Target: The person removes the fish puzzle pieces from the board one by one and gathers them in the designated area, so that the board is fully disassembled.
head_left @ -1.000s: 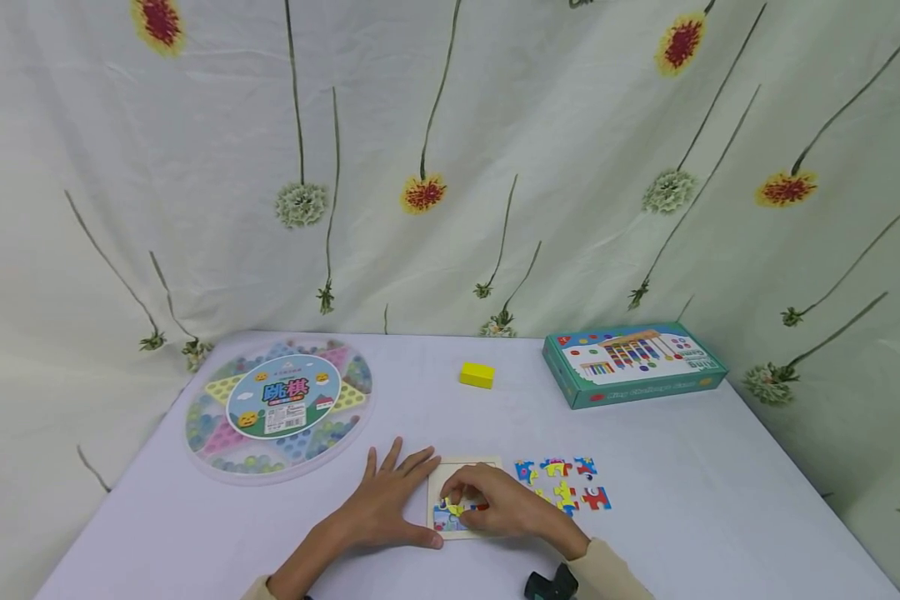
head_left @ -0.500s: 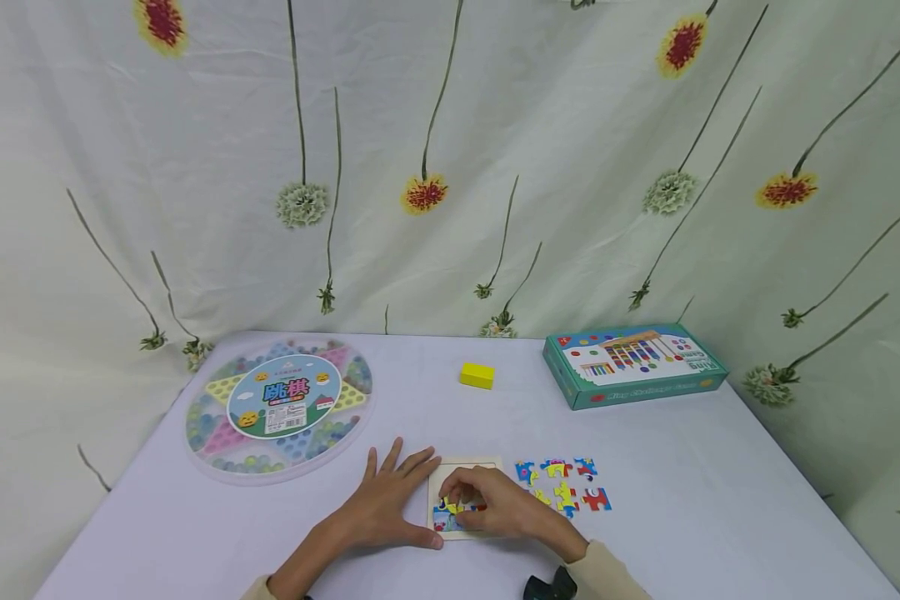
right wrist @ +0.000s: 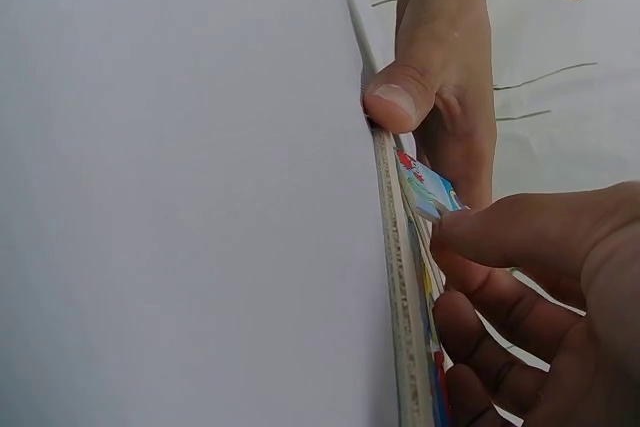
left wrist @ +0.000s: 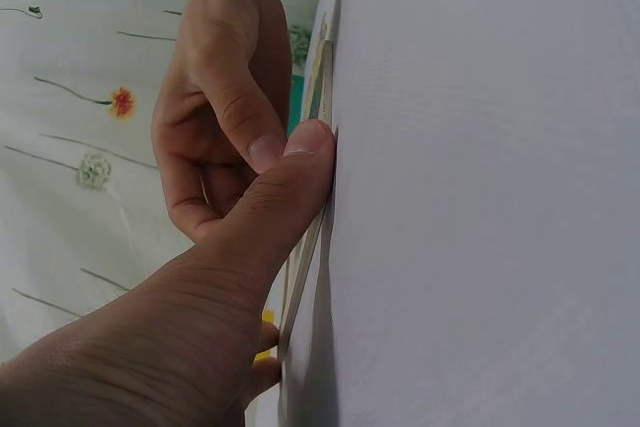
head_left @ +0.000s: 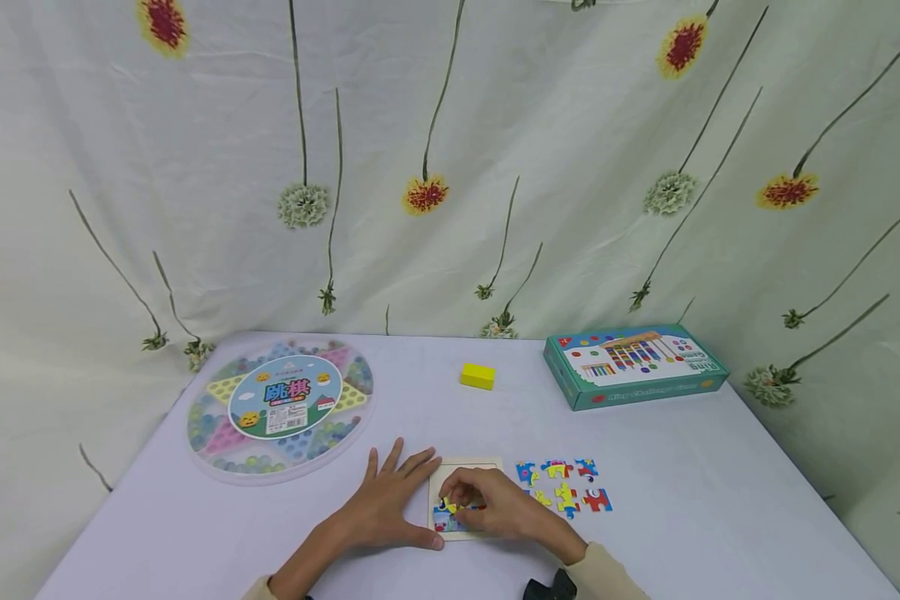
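A shallow wooden puzzle tray [head_left: 465, 461] lies flat near the front of the table, with colourful pieces in its lower part. My left hand [head_left: 390, 504] is spread at its left side, forefinger and thumb resting on the frame's edge. Over the tray, my right hand [head_left: 495, 504] pinches a puzzle piece [right wrist: 425, 187], which stands tilted above the frame in the right wrist view. My thumb presses on that piece, and the right hand hides part of the tray. Several loose jigsaw pieces [head_left: 595, 500] lie in two rows to the right of the tray.
A round Chinese checkers set [head_left: 281, 408] lies at the left. A yellow block [head_left: 477, 376] sits behind the tray, and a green game box [head_left: 637, 367] stands at the back right. A black object [head_left: 551, 586] is by the right sleeve. A flowered cloth [head_left: 450, 167] hangs behind the table.
Both hands stay in nearly the same place on the tray. Only the right fingertips and the piece at them shift very slightly.
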Demonstrator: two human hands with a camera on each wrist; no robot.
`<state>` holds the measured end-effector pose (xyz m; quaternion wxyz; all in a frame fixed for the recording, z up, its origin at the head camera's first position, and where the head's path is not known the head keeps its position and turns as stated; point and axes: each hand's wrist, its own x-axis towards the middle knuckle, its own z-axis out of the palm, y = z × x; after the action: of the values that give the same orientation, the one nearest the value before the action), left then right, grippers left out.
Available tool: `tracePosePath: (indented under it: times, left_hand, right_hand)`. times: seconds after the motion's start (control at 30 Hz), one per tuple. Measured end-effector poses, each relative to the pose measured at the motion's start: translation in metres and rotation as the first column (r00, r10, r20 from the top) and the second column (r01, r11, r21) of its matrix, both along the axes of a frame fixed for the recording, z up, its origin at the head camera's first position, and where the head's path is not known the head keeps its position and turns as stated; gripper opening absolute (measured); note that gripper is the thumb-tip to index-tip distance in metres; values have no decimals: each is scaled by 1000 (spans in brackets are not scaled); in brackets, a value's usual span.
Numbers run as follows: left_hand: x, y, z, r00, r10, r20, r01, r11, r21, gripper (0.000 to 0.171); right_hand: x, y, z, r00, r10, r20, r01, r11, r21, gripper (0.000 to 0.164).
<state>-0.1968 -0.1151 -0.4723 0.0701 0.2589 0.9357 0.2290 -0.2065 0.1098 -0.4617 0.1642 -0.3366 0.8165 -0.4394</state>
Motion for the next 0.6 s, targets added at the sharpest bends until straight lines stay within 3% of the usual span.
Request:
tracePosePath:
  times: [0.3,0.6]
  left_hand:
    - [1,0,1,1000,12,-1,-12,1000,-12,109]
    - [1,2,1,1000,16,-13,-16,1000,-24,110]
  right_hand:
    - [-1,2,3,1000,0,2,0,1000,-29,23]
    - [-4,21,17,999,-51,16,52,999,-13,21]
